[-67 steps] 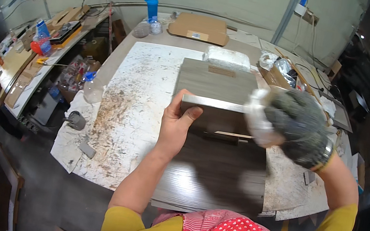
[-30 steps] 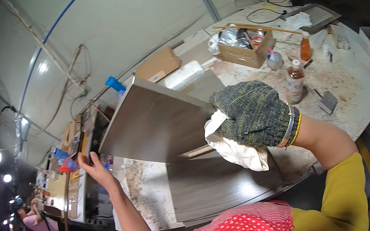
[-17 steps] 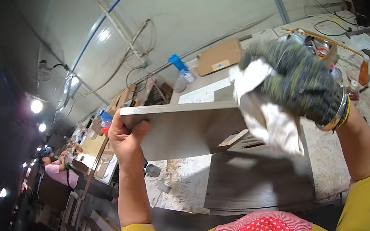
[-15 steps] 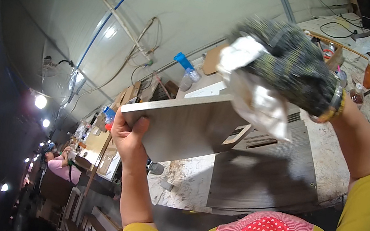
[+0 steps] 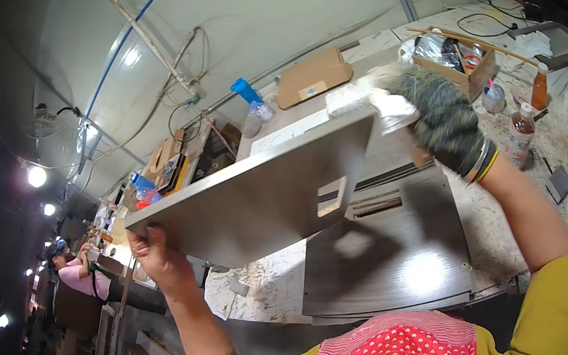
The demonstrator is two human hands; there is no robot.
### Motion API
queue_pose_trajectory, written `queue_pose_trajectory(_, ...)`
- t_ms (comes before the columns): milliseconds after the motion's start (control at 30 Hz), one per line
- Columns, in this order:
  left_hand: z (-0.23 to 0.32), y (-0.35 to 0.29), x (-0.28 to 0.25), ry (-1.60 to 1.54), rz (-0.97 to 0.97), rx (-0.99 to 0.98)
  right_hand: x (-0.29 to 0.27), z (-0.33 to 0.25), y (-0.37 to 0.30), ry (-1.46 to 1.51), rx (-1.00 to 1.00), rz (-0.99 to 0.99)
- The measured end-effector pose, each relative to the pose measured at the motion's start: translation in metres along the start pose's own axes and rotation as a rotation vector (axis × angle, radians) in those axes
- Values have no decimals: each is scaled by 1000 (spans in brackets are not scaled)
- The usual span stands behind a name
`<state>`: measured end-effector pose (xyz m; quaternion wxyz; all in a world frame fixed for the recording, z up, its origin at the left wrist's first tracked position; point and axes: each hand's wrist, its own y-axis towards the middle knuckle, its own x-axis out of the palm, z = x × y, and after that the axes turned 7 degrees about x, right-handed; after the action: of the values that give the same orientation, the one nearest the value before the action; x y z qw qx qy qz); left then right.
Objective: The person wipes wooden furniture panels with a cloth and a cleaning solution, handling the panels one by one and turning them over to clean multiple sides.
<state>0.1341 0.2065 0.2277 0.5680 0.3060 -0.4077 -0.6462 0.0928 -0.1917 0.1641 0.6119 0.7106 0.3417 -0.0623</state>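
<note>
My bare left hand (image 5: 162, 256) grips the near left corner of a grey wood-grain panel (image 5: 248, 205), thumb on the face toward me. The panel is tilted up above the table and has a rectangular cutout near its right end. My right hand (image 5: 442, 122), in a dark patterned knit glove, is closed around a bunched white cloth (image 5: 396, 112) at the panel's upper right corner. Motion blurs the glove and cloth, so I cannot tell how firmly the cloth touches the edge. Below lies a stack of similar grey panels (image 5: 389, 272).
The worktable (image 5: 266, 281) is scuffed white. On it stand a cardboard box (image 5: 461, 76) of odds and ends, drink bottles (image 5: 521, 132), a grey block (image 5: 558, 184) and a cardboard piece (image 5: 314, 78). A person in pink (image 5: 84, 275) works at the far left.
The panel has swung lower on the left, showing more of its face and cutout. My left hand moved left and down. The hanging cloth is now bunched by the panel's upper right corner.
</note>
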Motion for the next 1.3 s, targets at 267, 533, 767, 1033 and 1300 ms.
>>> queue_pose_trajectory(267, -19, -3, -14, -70, 209, -153, 15, 21, -89, 557, 471, -307)
queue_pose_trajectory(533, -55, -2, -6, -328, 284, -393, -18, -31, -74, 318, 157, -449)
queue_pose_trajectory(767, -110, -58, 0, -539, 287, -577, -82, -64, -26, 5, -27, -365)
queue_pose_trajectory(1033, -39, 29, -4, 579, -7, 221, -74, -84, 0, 12, -250, -491)
queue_pose_trajectory(1300, -15, 42, 3, 311, -142, 26, -48, -85, 48, 477, -224, -178)
